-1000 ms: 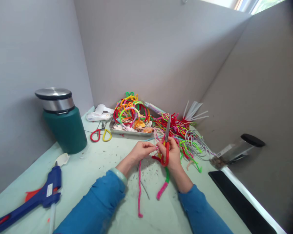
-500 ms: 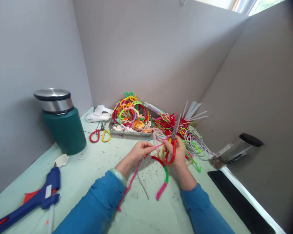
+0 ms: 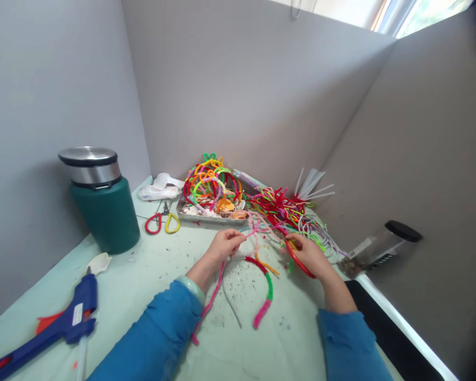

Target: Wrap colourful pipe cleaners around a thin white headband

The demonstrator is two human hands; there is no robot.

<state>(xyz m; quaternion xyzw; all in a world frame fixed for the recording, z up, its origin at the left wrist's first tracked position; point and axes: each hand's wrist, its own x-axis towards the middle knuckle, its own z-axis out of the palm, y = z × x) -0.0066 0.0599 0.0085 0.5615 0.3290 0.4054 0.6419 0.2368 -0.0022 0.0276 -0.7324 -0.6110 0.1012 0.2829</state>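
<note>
Left hand (image 3: pixel 222 246) pinches a pink pipe cleaner (image 3: pixel 211 302) while the right hand (image 3: pixel 311 256) curls closed fingers around red-handled scissors (image 3: pixel 300 263); a part-wrapped band (image 3: pixel 270 286) lies between them. Scissors dragged sideways could snag loose strands (image 3: pixel 278 200) just beyond.

There are 2 hands (image 3: pixel 224 245) (image 3: pixel 308 255), 1 glue gun (image 3: pixel 76 315), 1 flask (image 3: pixel 105 217), 1 tray (image 3: pixel 210 217) and 1 jar (image 3: pixel 375 248).

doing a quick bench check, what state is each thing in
left hand: pinching pink pipe cleaner
right hand: holding scissors
pink pipe cleaner: one end loose
scissors: can't tell whether open
curved wire: partly wrapped, rest bare grey
glue gun: lying down, white stick protruding
pliers: handles spread apart
green flask: upright, lidded
clear container: black lid on
metal tray: heaped full
</note>
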